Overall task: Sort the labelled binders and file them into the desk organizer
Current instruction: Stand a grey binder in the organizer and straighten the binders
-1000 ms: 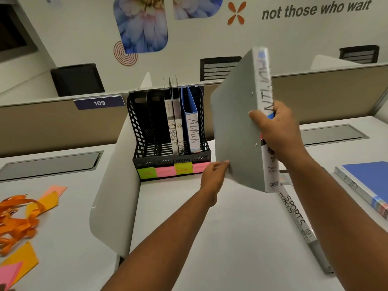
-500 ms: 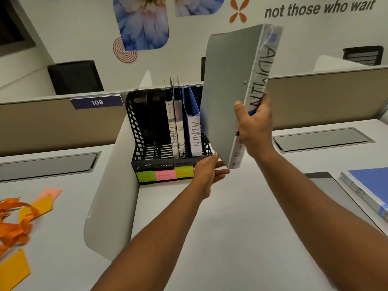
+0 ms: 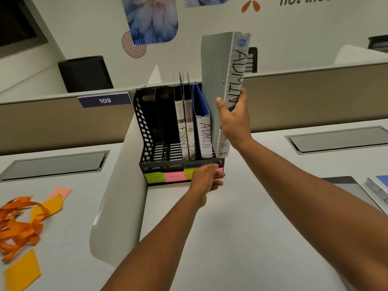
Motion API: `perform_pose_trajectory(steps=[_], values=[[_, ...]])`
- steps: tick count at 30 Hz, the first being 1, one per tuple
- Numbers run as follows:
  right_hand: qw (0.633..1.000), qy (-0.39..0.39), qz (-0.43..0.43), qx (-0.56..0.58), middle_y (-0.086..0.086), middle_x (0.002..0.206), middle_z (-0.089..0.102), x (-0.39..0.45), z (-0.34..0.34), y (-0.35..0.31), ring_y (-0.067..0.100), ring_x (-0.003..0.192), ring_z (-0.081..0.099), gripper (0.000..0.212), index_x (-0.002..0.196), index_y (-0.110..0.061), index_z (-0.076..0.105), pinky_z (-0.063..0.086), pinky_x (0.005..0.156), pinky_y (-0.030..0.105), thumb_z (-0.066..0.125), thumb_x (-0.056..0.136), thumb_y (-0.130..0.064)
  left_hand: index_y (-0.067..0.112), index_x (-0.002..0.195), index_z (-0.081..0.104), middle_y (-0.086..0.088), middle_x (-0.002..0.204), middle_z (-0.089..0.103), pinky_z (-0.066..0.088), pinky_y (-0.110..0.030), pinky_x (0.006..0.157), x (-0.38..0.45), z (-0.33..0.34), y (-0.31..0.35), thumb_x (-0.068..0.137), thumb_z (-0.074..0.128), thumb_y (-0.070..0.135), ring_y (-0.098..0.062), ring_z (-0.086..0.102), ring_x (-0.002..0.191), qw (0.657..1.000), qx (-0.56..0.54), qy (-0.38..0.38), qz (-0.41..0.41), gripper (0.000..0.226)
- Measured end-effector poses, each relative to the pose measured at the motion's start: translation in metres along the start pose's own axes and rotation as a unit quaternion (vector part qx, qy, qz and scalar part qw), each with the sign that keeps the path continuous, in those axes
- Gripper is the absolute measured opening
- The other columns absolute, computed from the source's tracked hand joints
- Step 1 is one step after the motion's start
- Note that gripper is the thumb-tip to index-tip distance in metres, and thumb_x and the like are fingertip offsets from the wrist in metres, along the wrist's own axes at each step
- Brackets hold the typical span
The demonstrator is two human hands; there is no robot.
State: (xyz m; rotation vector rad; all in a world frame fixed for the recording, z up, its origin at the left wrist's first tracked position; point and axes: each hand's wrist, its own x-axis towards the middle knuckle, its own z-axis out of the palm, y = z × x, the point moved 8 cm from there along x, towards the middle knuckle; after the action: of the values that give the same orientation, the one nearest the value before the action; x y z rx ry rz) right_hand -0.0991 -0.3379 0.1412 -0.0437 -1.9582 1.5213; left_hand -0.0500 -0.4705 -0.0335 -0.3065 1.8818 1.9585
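A black mesh desk organizer (image 3: 144, 133) stands at the back of the white desk, with coloured sticky labels (image 3: 165, 177) on its front lip. Two grey FINANCE binders (image 3: 182, 131) and a blue ADMIN binder (image 3: 204, 133) stand in its right slots; the left slots hold nothing. My right hand (image 3: 234, 120) grips the spine of a grey ADMIN binder (image 3: 216, 80), held upright with its lower end at the organizer's right end, just right of the blue binder. My left hand (image 3: 206, 179) rests against the organizer's front right corner, fingers loosely bent.
A white curved divider (image 3: 119, 198) runs along the organizer's left side. Orange lanyards (image 3: 19, 221) and coloured paper pieces lie on the left desk. More binders, one blue (image 3: 378, 185), lie at the right edge. Beige partition panels back the desks, with grey cable flaps (image 3: 336, 141).
My right hand has carried the grey ADMIN binder leftward and down until its lower end reached the organizer's right end. My left hand left the binder's corner and moved to the organizer's front.
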Motion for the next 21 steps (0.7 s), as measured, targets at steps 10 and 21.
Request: perform_pose_trajectory(steps=[10, 21], values=[[0.999, 0.008, 0.043, 0.021, -0.007, 0.13, 0.053, 0.001, 0.032, 0.045, 0.001, 0.113, 0.055, 0.057, 0.144, -0.015, 0.032, 0.051, 0.1, 0.03, 0.062, 0.097, -0.022, 0.016, 0.112, 0.067, 0.001, 0.105, 0.07, 0.053, -0.026, 0.072, 0.025, -0.016, -0.015, 0.099, 0.053, 0.019, -0.013, 0.068, 0.075, 0.999, 0.032, 0.035, 0.008, 0.019], [0.994, 0.018, 0.111, -0.001, 0.001, 0.14, 0.049, -0.009, 0.04, 0.117, 0.017, 0.125, 0.05, 0.06, 0.146, -0.02, 0.03, 0.053, 0.1, 0.046, 0.06, 0.096, -0.035, 0.021, 0.14, 0.052, 0.001, 0.157, 0.032, 0.043, -0.035, 0.109, 0.05, -0.023, -0.015, 0.091, 0.056, 0.007, -0.017, 0.034, 0.142, 0.904, 0.339, 0.15, 0.214, 0.051]])
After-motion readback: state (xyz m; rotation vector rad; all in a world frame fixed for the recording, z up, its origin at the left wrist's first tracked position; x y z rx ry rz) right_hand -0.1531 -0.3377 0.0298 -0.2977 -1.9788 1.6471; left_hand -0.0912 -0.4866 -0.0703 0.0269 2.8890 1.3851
